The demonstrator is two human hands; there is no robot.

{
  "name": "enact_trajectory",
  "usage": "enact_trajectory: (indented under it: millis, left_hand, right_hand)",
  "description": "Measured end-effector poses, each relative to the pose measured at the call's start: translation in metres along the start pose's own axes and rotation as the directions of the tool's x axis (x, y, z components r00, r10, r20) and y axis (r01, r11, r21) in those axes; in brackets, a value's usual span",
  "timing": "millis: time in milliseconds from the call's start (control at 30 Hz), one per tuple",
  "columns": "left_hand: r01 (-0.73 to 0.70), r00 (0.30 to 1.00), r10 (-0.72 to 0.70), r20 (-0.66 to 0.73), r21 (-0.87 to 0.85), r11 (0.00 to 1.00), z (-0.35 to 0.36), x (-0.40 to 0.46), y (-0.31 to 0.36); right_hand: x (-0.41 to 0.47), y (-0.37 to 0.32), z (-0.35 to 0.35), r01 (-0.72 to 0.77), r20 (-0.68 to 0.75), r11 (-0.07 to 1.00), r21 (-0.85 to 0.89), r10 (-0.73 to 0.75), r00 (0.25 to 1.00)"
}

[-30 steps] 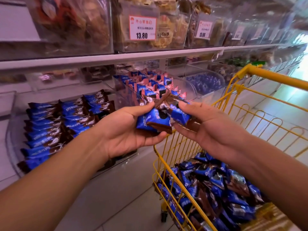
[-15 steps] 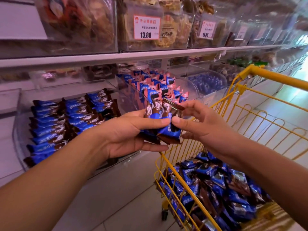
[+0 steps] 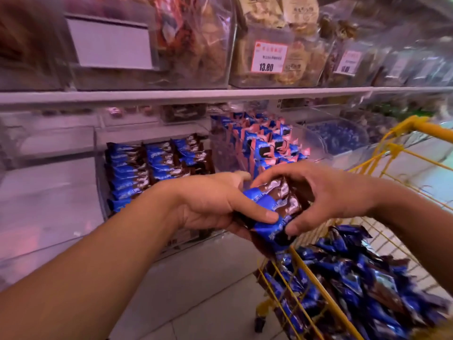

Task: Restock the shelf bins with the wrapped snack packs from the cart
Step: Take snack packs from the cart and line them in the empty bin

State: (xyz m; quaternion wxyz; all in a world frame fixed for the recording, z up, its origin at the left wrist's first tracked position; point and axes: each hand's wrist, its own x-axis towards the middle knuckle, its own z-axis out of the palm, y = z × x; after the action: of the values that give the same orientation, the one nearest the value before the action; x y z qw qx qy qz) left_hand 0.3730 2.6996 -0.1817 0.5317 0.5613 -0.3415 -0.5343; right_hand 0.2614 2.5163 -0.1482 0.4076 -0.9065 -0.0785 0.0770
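Note:
A small stack of blue-and-brown snack packs (image 3: 274,207) sits between my two hands above the cart's left rim. My left hand (image 3: 210,202) holds the stack from below, thumb laid across the top pack. My right hand (image 3: 326,192) arches over the stack, its thumb and fingertips pinching the packs' ends. The yellow wire cart (image 3: 318,288) at the lower right holds a heap of the same packs (image 3: 362,278). A clear shelf bin (image 3: 100,182) left of my hands holds neat rows of matching packs (image 3: 152,168).
A second clear bin (image 3: 220,153) with blue-and-pink packs stands behind my hands, and a bin of small blue sweets (image 3: 343,138) lies further right. The upper shelf (image 3: 196,94) carries bins of bagged snacks with a 13.80 price tag (image 3: 268,57). Pale floor tiles run below.
My hands have brought the packs together into one stack and turned it flatter. My right hand moved from the side to over the top. The view swung left toward the shelf.

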Motion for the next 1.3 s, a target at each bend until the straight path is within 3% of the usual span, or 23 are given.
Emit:
enact_trajectory:
  millis: [100, 167, 200, 233, 267, 300, 333, 367, 400, 467, 567, 700, 767, 867, 1033, 1300]
  left_hand:
    - [-0.109, 0.988, 0.092, -0.122, -0.141, 0.984, -0.022, -0.015, 0.004]
    - [-0.18, 0.955, 0.142, -0.259, -0.13, 0.975, -0.039, -0.019, 0.009]
    - [-0.218, 0.904, 0.18, -0.389, -0.055, 0.974, -0.048, -0.019, 0.011]
    - [-0.226, 0.802, 0.241, -0.546, 0.097, 0.969, -0.06, -0.018, 0.01]
    - [-0.144, 0.654, 0.344, -0.674, 0.335, 0.931, -0.073, -0.018, 0.008]
    - [0.04, 0.54, 0.483, -0.689, 0.595, 0.803, -0.085, -0.019, 0.003]
    - [0.233, 0.546, 0.57, -0.613, 0.765, 0.6, -0.093, -0.02, -0.003]
    - [0.362, 0.641, 0.541, -0.544, 0.836, 0.412, -0.099, -0.02, -0.01]
    - [0.439, 0.741, 0.423, -0.521, 0.853, 0.282, -0.104, -0.019, -0.016]
    - [0.512, 0.82, 0.206, -0.534, 0.845, 0.152, -0.11, -0.017, -0.024]
    - [0.566, 0.818, 0.034, -0.574, 0.814, 0.135, -0.112, -0.016, -0.022]
    - [0.609, 0.793, -0.056, -0.606, 0.787, 0.099, -0.107, -0.023, -0.016]
    - [0.623, 0.782, -0.077, -0.619, 0.777, 0.091, -0.105, -0.027, -0.015]
    - [0.634, 0.773, -0.092, -0.628, 0.767, 0.093, -0.102, -0.031, -0.015]
    - [0.653, 0.757, -0.122, -0.642, 0.751, 0.096, -0.098, -0.032, -0.012]
    - [0.665, 0.746, -0.139, -0.651, 0.738, 0.115, -0.102, -0.025, -0.016]
  right_hand:
    - [0.031, -0.015, -0.003, 0.013, -0.006, 1.0, 0.007, -0.013, 1.0]
    - [0.053, -0.022, -0.005, 0.007, -0.044, 0.997, 0.079, -0.003, 0.999]
    - [0.064, -0.024, -0.007, 0.013, -0.095, 0.995, 0.104, -0.003, 0.996]
    - [0.076, -0.025, -0.01, 0.018, -0.159, 0.997, 0.071, -0.006, 0.987]
    - [0.088, -0.027, -0.013, 0.011, -0.222, 0.999, -0.036, -0.019, 0.975]
    - [0.1, -0.028, -0.015, -0.012, -0.258, 0.978, -0.206, -0.043, 0.965]
    - [0.112, -0.029, -0.017, -0.042, -0.257, 0.917, -0.397, -0.067, 0.964]
    - [0.123, -0.03, -0.017, -0.069, -0.233, 0.823, -0.563, -0.078, 0.969]
    - [0.134, -0.031, -0.014, -0.087, -0.2, 0.729, -0.679, -0.07, 0.977]
    - [0.155, -0.031, -0.007, -0.085, -0.141, 0.623, -0.778, -0.041, 0.989]
    - [0.18, -0.031, -0.002, -0.076, -0.099, 0.609, -0.789, -0.005, 0.995]
    - [0.194, -0.022, -0.003, -0.094, -0.049, 0.737, -0.669, 0.082, 0.995]
    - [0.197, -0.018, -0.002, -0.064, 0.001, 0.734, -0.676, 0.089, 0.996]
    - [0.205, -0.015, 0.0, 0.004, 0.07, 0.566, -0.824, 0.095, 0.993]
    - [0.207, -0.002, 0.013, 0.083, 0.1, 0.064, -0.994, 0.322, 0.942]
    - [0.197, 0.013, 0.015, 0.027, -0.004, -0.111, -0.993, 0.267, 0.964]
